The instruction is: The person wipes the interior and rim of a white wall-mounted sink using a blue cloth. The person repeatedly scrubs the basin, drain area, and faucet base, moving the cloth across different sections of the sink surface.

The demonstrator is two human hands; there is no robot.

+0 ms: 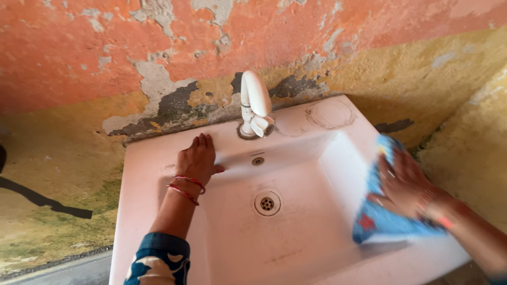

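Nearest to you is your left forearm in its dark blue sleeve with a cream pattern (158, 258), rising over the front left of the pale pink ceramic wash basin (148, 174). Your left hand (198, 158) lies flat, palm down and fingers together, on the basin's back ledge, just left of the white plastic swan-neck tap (255, 103); it holds nothing. Two thin red bangles (186, 187) circle that wrist.

Your right hand (404, 182) is on the basin's right rim, pressing down on a bright blue cloth with a red patch (377, 219). Its fingers are spread over the cloth, pinning it to the rim rather than bunching it. That cloth is crumpled and drapes over the rim's inner edge, running from near the back right corner of the basin toward the front; both hand and cloth are blurred, so finer detail cannot be told. A red band shows at this wrist too.

Inside the basin, the round metal drain (267, 203) sits at the middle of the bowl, with a small overflow hole (257, 161) on the back wall just below the tap. A faint ring mark (331, 113) stains the ledge right of the tap. Behind the basin stands a peeling orange and yellow wall (105, 53).
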